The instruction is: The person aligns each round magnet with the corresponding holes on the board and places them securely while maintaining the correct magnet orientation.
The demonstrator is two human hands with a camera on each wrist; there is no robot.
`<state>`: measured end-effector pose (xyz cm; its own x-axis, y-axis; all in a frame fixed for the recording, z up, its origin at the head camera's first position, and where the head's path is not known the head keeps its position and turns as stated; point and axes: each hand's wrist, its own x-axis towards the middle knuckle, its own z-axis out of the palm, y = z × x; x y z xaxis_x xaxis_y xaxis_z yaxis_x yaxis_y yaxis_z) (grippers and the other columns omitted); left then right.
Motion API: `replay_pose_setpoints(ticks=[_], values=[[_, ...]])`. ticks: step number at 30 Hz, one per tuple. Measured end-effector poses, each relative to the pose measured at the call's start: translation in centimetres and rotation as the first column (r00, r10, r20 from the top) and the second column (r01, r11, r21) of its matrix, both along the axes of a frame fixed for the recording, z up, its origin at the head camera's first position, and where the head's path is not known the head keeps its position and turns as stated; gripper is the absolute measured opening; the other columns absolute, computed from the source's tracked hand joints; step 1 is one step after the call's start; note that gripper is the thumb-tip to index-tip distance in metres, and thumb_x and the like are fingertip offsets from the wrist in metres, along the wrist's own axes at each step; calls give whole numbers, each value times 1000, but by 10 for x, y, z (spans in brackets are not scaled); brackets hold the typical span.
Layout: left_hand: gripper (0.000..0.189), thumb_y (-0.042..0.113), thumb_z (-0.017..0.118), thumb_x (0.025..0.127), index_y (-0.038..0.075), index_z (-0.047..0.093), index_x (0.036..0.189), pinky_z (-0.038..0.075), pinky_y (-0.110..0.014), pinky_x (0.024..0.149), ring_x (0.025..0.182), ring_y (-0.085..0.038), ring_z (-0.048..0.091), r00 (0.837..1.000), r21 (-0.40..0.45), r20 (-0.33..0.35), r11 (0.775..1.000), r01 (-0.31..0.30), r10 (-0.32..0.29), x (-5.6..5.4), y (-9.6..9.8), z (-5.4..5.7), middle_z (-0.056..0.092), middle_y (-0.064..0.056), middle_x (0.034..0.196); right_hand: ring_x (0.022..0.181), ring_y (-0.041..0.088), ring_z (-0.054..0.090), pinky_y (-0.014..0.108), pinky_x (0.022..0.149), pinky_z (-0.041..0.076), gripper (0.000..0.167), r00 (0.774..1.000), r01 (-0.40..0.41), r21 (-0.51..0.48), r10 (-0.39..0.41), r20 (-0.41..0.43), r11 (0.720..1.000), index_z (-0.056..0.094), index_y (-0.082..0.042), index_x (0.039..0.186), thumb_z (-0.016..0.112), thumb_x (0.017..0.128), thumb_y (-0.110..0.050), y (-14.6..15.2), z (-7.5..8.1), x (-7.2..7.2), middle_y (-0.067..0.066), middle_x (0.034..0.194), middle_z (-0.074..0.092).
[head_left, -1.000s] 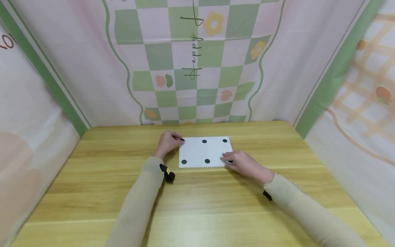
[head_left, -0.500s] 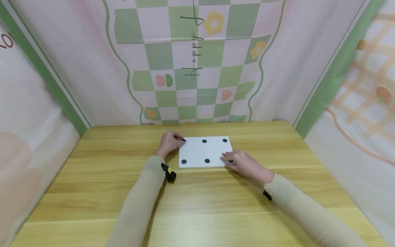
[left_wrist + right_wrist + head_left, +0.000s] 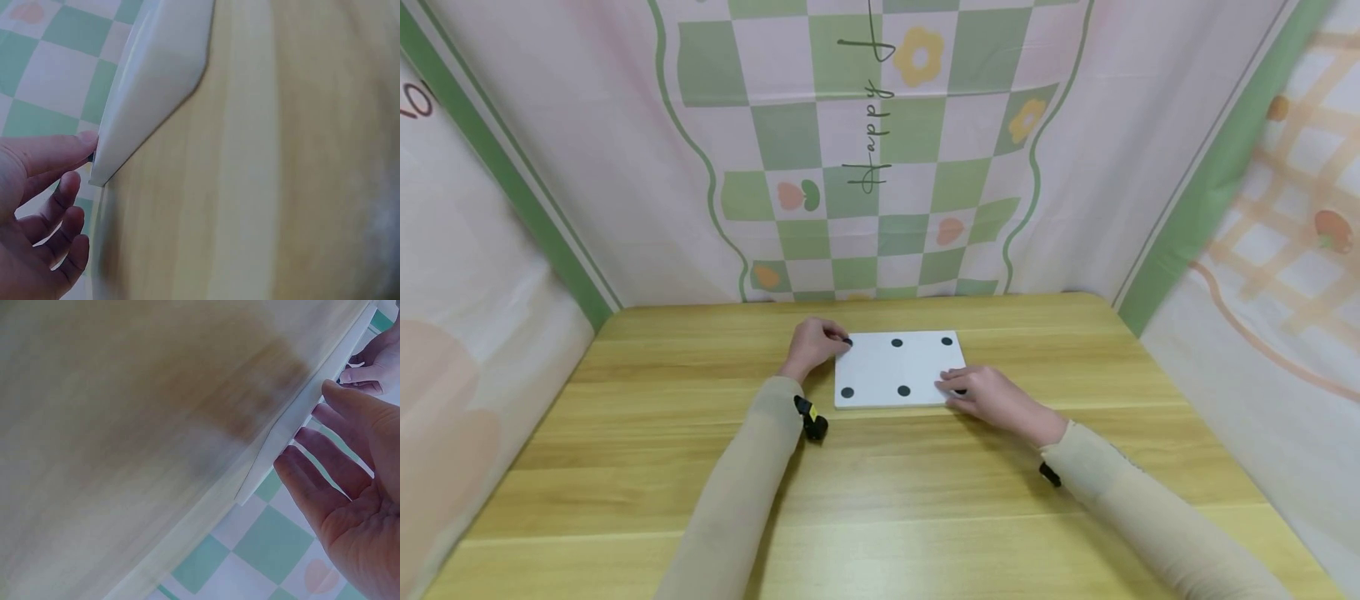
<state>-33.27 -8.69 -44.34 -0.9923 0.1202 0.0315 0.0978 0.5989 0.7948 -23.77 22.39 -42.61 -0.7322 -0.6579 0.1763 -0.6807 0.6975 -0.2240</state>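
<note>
A white rectangular board (image 3: 895, 367) lies flat on the table, with black round discs (image 3: 904, 391) in two rows on its top. At its far left corner my left hand (image 3: 814, 343) pinches a small black disc (image 3: 848, 342) between thumb and index finger. The left wrist view shows the other fingers of the left hand (image 3: 37, 206) loosely bent beside the board's corner (image 3: 103, 175). My right hand (image 3: 992, 393) rests at the near right corner, its fairly straight fingers on the top and thumb at the front edge, partly covering a black disc (image 3: 960, 392).
The wooden table (image 3: 880, 500) extends around the board on all sides. Behind it hangs a green-and-white checked curtain (image 3: 880, 167), with further patterned cloth at the left and right. A small black camera (image 3: 812, 421) is strapped to the left wrist.
My left hand has shifted slightly right, bringing the black disc over the board's far left corner. The right hand and the board stay where they were.
</note>
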Motion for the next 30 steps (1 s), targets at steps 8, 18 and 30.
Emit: replay_pose_setpoints(ticks=[8,18,30], values=[[11,16,77,79,14,76,90,45,-25,60,74,-18,55,1000,-1,2,1000,-2,2,2,-1,2,66,-4,85,112,33,62,46,94,51,30,1000,-3,-1,3,-6,1000,67,-3,116,67,88,-13,0,0,0,18,121,64],[11,17,77,79,16,76,89,45,-26,61,76,-20,55,1000,25,28,1000,1,-2,2,-3,3,67,-4,88,110,33,63,46,92,52,29,1000,-15,-8,15,-16,1000,67,-2,115,67,88,-12,0,0,-1,18,120,65],[12,18,77,78,18,76,90,45,-27,64,79,-20,56,999,8,43,1000,-9,8,2,-2,3,67,-3,90,112,32,62,46,94,50,31,1000,1,-1,-1,-4,1000,66,-4,117,67,88,-13,0,-1,-1,16,122,64]])
